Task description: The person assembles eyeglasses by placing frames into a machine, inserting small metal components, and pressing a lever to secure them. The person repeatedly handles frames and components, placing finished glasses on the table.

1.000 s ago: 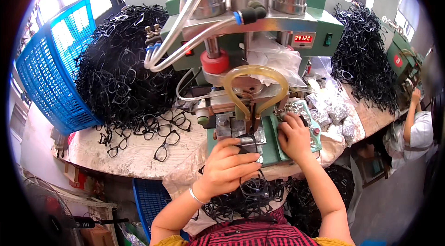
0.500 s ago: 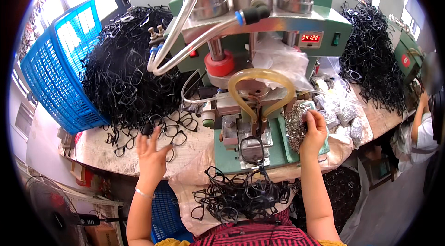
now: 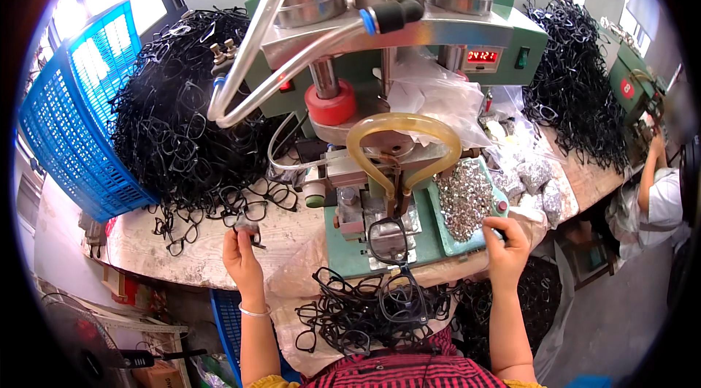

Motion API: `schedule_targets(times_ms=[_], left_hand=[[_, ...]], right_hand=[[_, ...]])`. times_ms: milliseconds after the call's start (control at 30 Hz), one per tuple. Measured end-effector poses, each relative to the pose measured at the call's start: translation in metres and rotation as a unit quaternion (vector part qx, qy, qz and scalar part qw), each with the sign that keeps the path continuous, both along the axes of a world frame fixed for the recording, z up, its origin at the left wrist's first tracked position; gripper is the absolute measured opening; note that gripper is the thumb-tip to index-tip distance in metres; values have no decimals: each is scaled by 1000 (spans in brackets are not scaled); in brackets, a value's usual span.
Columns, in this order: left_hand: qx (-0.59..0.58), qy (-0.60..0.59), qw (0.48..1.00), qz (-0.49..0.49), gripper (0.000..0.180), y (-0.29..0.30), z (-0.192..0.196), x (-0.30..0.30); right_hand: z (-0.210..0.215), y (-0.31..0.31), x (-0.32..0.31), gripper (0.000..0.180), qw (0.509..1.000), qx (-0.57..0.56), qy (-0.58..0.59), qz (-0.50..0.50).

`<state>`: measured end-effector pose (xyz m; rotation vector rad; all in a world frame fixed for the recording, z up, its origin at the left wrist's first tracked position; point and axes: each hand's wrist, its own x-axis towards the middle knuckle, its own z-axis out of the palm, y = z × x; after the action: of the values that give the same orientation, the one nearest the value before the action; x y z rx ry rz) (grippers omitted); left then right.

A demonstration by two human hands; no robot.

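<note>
My left hand (image 3: 243,256) rests on the worktable's left part, its fingers closed on a black eyeglass frame (image 3: 250,213) at the edge of a big heap of black frames (image 3: 179,118). My right hand (image 3: 505,245) pinches something tiny at the near edge of a teal tray of small silver metal parts (image 3: 466,202). Between the hands stands a green press machine (image 3: 394,74), and one black frame (image 3: 387,240) lies on its metal fixture. A loose pile of black frames (image 3: 365,307) lies in my lap below the table edge.
A blue plastic basket (image 3: 69,114) leans at the left. A second heap of black frames (image 3: 573,88) sits at the back right, next to another green machine (image 3: 631,77). Another person (image 3: 661,191) sits at the right. Plastic bags of metal parts (image 3: 537,180) lie beside the tray.
My left hand left the fixture, swung out to the left, and now closes on a frame by the heap. My right hand drifted right along the tray's near edge.
</note>
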<state>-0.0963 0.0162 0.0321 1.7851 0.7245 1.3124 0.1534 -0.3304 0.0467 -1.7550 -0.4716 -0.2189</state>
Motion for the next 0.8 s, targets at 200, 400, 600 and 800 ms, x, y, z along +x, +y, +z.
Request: schedule_targets(times_ms=[200, 400, 600, 800], left_hand=[[-112, -58, 986, -105, 9, -27, 19, 41], [-179, -52, 979, -82, 15, -42, -18, 28], [21, -277, 918, -285, 13, -78, 100, 61], [173, -166, 943, -232, 4, -86, 147, 84]], right_hand=[[63, 87, -6, 20, 974, 18, -139, 179], [45, 115, -27, 39, 969, 143, 60, 190], [60, 117, -33, 46, 953, 161, 111, 230], [86, 107, -52, 54, 954, 141, 110, 242]])
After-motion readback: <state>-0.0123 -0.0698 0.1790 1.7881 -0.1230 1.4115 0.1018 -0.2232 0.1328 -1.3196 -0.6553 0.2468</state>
